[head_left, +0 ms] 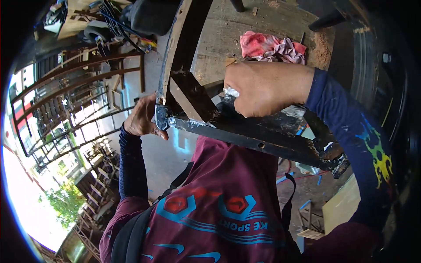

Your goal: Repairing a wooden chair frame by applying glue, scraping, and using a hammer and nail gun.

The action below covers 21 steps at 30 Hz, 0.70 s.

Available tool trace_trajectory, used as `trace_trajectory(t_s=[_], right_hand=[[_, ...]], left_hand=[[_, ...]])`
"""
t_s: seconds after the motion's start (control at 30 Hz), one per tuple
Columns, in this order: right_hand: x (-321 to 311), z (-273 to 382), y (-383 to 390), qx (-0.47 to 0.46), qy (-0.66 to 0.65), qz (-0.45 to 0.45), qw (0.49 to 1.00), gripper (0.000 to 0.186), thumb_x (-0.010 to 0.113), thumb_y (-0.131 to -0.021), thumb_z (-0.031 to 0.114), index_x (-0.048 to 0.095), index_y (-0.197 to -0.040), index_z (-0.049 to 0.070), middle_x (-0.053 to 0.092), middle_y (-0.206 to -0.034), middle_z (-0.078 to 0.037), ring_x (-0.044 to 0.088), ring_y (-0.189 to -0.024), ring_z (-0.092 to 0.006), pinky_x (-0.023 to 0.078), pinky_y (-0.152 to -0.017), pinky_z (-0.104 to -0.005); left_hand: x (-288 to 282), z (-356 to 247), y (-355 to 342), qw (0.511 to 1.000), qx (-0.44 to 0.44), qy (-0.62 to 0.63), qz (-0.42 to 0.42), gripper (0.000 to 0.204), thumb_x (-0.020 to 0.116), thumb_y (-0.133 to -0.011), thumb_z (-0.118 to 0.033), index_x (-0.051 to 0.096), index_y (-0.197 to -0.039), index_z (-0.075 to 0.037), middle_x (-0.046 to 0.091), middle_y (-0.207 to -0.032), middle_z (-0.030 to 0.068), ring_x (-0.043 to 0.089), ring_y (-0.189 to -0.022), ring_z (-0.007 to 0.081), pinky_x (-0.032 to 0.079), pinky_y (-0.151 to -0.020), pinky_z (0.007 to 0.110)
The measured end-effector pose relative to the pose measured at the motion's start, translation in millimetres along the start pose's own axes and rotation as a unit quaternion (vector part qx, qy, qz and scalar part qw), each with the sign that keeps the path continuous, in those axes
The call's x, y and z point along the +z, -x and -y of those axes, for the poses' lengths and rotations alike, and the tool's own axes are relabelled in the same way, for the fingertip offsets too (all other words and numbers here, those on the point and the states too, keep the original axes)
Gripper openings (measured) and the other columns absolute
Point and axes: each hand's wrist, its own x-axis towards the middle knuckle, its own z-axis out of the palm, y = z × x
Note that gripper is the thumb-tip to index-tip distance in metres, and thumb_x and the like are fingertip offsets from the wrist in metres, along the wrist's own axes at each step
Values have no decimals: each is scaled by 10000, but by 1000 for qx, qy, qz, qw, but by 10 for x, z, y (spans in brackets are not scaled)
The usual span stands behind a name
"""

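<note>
A dark-painted wooden frame (245, 136), perhaps part of a piece of furniture, stands in front of my body, with whitish patches along its edges and a diagonal corner brace (187, 97). My left hand (144, 117) grips its left corner, thumb on the near side and fingers partly hidden behind the rail. Inside the frame, my right hand (258, 91) is closed in a fist over the inner side. Something whitish (231, 92) shows at its fingers, too little of it to name. Both forearms wear dark sleeves.
Beyond the frame, a crumpled pink and red cloth (274, 47) lies on a wooden board (217, 33) with sawdust (323, 46). Several brown wooden frames (79, 83) stand at the left. Blue scraps (284, 177) litter the floor at the right.
</note>
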Motion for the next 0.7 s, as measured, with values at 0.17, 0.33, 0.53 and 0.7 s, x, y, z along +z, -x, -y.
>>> trace_trajectory(t_s=[0.17, 0.33, 0.53, 0.7], right_hand=[[-92, 51, -115, -95, 65, -47, 992, 225, 774, -865, 133, 689, -1022, -3, 754, -1030, -146, 728, -978, -269, 560, -860, -376], [-371, 559, 357, 44, 11, -150, 988, 353, 802, -897, 14, 668, -1223, 43, 749, -1108, -112, 694, -1075, -222, 523, -979, -369], [-261, 1201, 629, 112, 88, -209, 968, 250, 749, -833, -31, 718, -1081, -41, 723, -957, -182, 699, -832, -291, 528, -768, -368], [-153, 1491, 251, 111, 66, -170, 977, 212, 749, -796, -76, 718, -1005, -69, 723, -919, -201, 705, -778, -339, 539, -707, -394]], left_hand=[[9, -20, -159, 991, 36, -129, -2, 1429, 1047, -468, -562, 426, -1604, 42, 467, -1631, 250, 422, -1529, 393, 310, -1287, 488], [78, 118, -246, 982, 133, -124, -47, 1450, 1013, -522, -601, 348, -1665, -8, 438, -1651, 261, 409, -1527, 447, 322, -1270, 559], [243, 369, -356, 968, 214, -64, -112, 1308, 973, -584, -336, 330, -1704, -125, 426, -1679, 205, 427, -1489, 454, 359, -1255, 547], [321, 458, -419, 963, 244, -6, -114, 1214, 950, -690, -343, 333, -1686, -26, 487, -1618, 229, 446, -1486, 452, 345, -1235, 563]])
